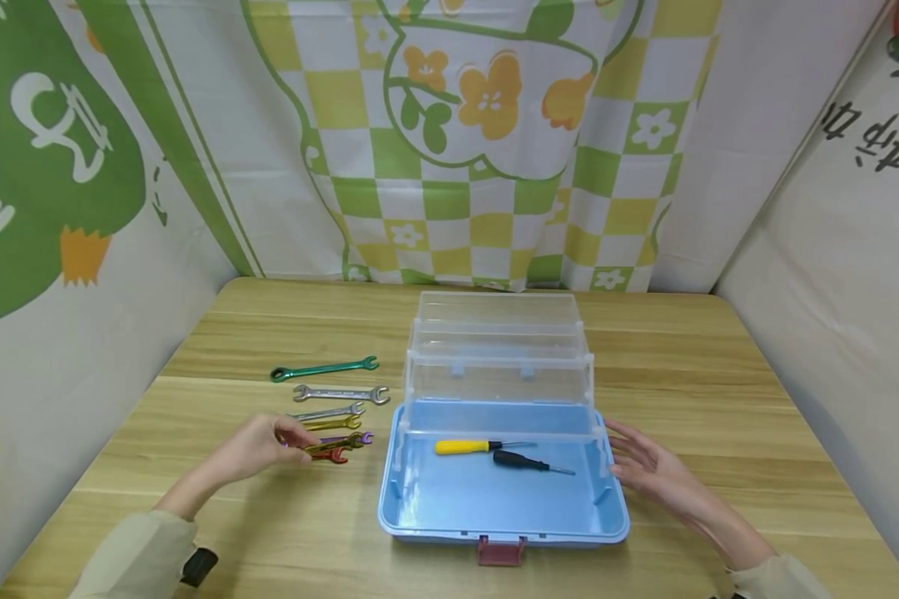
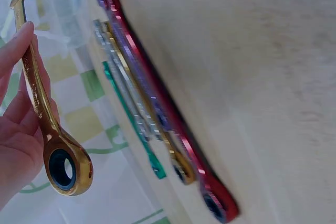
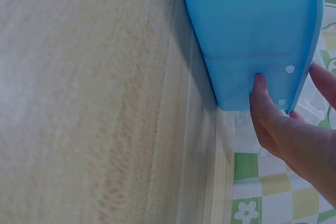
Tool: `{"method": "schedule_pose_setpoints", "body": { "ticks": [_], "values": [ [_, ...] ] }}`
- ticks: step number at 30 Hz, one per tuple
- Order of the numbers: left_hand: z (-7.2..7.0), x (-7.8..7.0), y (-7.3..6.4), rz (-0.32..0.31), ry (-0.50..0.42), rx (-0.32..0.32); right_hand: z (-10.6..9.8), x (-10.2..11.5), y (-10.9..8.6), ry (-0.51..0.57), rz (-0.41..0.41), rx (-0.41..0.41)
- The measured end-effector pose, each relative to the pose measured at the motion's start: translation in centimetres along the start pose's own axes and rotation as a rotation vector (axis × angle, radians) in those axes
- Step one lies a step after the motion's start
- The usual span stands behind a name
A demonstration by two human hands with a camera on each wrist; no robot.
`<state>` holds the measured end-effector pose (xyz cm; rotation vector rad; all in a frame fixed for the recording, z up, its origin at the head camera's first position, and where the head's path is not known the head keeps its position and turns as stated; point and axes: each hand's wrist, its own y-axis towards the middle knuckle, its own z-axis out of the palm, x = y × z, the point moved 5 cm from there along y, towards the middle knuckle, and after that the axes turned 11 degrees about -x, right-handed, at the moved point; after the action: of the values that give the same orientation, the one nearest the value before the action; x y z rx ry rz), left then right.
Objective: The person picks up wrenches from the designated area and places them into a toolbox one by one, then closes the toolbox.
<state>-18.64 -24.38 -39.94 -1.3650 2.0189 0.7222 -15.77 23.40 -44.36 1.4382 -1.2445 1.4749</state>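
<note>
My left hand (image 1: 265, 449) pinches a gold ratchet wrench (image 2: 38, 87) near its open end, with the ring end pointing down in the left wrist view. Under and beyond that hand lie a red wrench (image 2: 163, 98), a purple wrench (image 2: 131, 56), another gold wrench (image 1: 333, 424) and a silver wrench (image 1: 330, 412). My right hand (image 1: 655, 470) rests against the right side of the blue toolbox (image 1: 419, 516), its fingers fairly straight. In the right wrist view one fingertip touches the outer wall and another finger is at the rim.
A yellow screwdriver (image 1: 463, 447) and a black screwdriver (image 1: 520, 460) lie inside the toolbox. Its clear tiered lid (image 1: 502, 333) stands raised behind. A double open-ended silver wrench (image 1: 340, 394) and a green wrench (image 1: 322, 369) lie farther back. A patterned curtain (image 1: 479, 208) borders the table.
</note>
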Motion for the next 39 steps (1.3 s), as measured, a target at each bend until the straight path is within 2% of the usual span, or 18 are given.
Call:
{"method": "schedule_pose_setpoints", "body": {
  "ticks": [8, 17, 20, 25, 32, 39],
  "values": [
    [-0.1, -1.7, 1.2, 0.011, 0.046, -0.013, 0.1, 0.0, 0.0, -0.011, 0.013, -0.01],
    [-0.4, -3.7, 3.1, 0.095, 0.084, -0.042, 0.1, 0.0, 0.0, -0.005, 0.008, -0.009],
    [-0.3, -4.4, 3.7, 0.095, 0.085, -0.027, 0.1, 0.0, 0.0, -0.006, 0.006, -0.006],
    [0.2, -5.5, 4.9, 0.073, 0.045, 0.013, 0.1, 0.1, 0.0, 0.002, 0.002, 0.003],
    [1.4, -7.0, 6.6, 0.142, 0.02, 0.036, 0.1, 0.1, 0.0, -0.003, 0.003, -0.006],
    [2.6, -8.7, 8.1, 0.173, 0.043, 0.039, 0.1, 0.0, 0.0, -0.022, 0.018, -0.02]
  ]
}}
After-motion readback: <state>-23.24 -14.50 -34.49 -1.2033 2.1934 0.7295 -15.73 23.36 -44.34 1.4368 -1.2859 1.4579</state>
